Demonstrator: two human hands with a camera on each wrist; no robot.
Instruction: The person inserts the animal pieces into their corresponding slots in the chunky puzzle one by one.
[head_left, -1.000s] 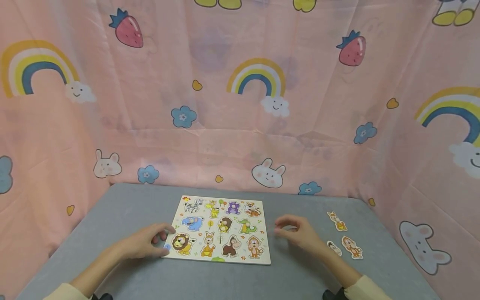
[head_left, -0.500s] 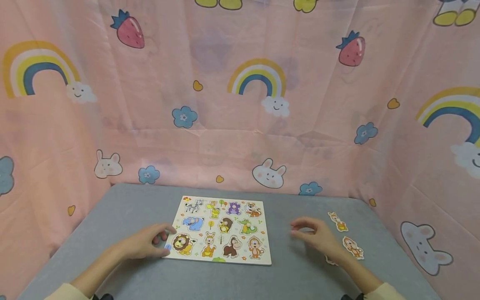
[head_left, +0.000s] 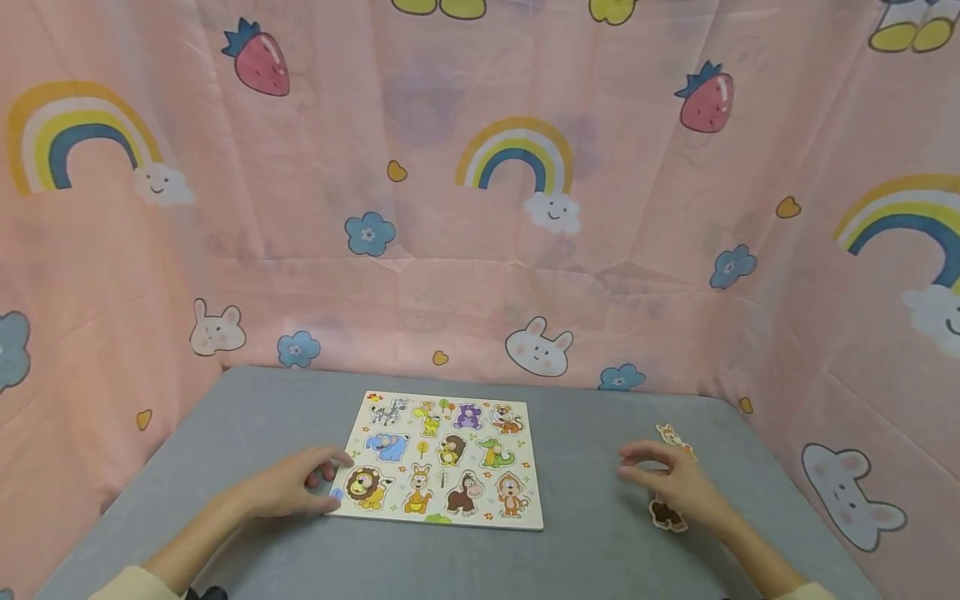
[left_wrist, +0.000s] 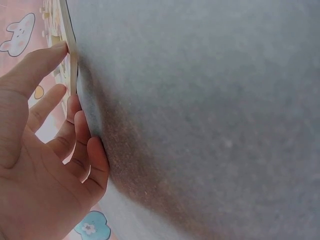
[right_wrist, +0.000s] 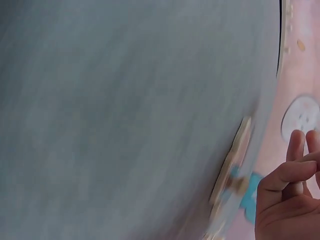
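The white animal peg puzzle board [head_left: 442, 529] lies on the table with several rows of animals. My left hand [head_left: 288, 483] rests at its left edge, thumb and forefinger touching the board, other fingers loosely bent. On the right, my right hand [head_left: 671, 483] hovers over the loose pieces with thumb and forefinger apart and nothing between them. A kangaroo piece [head_left: 670, 434] shows partly behind the hand, and the dark body of a gorilla piece [head_left: 667, 518] shows below it. The monkey piece is hidden under the hand. In the right wrist view, a loose piece [right_wrist: 232, 160] has a knob.
Grey cloth covers the table [head_left: 450, 567]. A pink printed curtain [head_left: 420, 308] hangs along the back and both sides of it.
My right hand has moved right, from beside the board to over the loose pieces, and now covers the monkey piece. The left hand stays at the board's edge.
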